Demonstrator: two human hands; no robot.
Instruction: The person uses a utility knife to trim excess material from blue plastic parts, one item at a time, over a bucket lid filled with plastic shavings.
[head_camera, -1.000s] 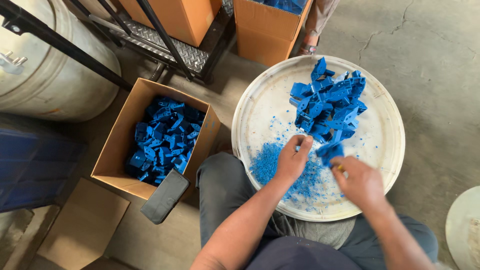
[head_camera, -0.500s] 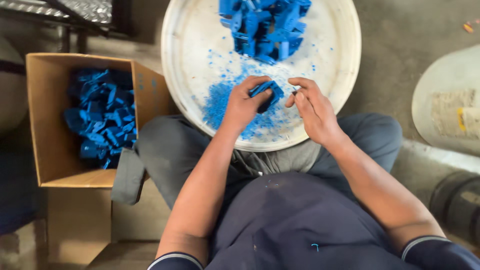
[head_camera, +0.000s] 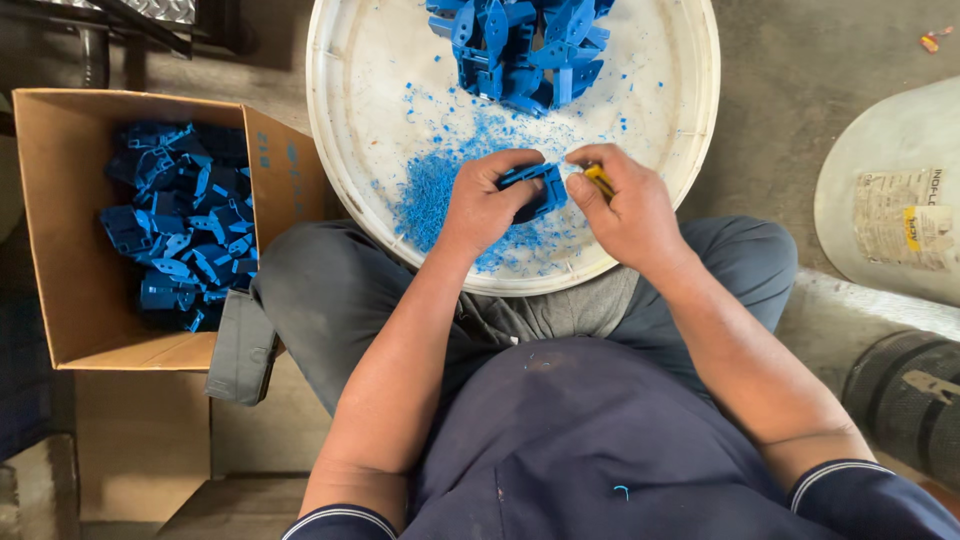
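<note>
A blue plastic part (head_camera: 532, 190) sits clenched in your left hand (head_camera: 487, 203) above the white round tray (head_camera: 370, 130); your right hand (head_camera: 625, 205) pinches a small yellow-handled tool (head_camera: 598, 180) against it, blue shavings (head_camera: 430, 195) beneath.

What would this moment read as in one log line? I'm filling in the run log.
left hand: grips blue plastic part | right hand: holds yellow-handled tool against it | white round tray: blue shavings, heap of parts | cardboard box: blue parts
</note>
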